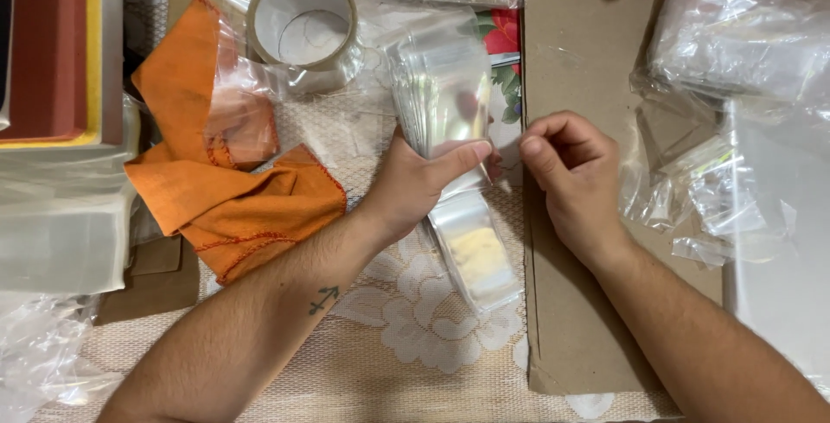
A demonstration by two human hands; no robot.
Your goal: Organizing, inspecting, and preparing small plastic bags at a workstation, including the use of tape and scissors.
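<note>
My left hand (417, 183) grips a thick stack of clear plastic sleeves (443, 103), thumb pressed across its front. The stack runs from the hand up toward the tape roll, and its lower end (477, 254) sticks out below the hand over the lace cloth. My right hand (571, 172) hovers just right of the stack over brown cardboard (571, 328), fingers curled, thumb and forefinger pinched together at the stack's edge. Whether a thin sleeve is between those fingertips is not clear.
An orange cloth (216, 190) lies to the left. A roll of clear tape (303, 21) sits at the top. Crumpled clear bags (735, 43) pile up at the right. A stack of clear wrap (60, 233) and a red-yellow box (52, 43) fill the left edge.
</note>
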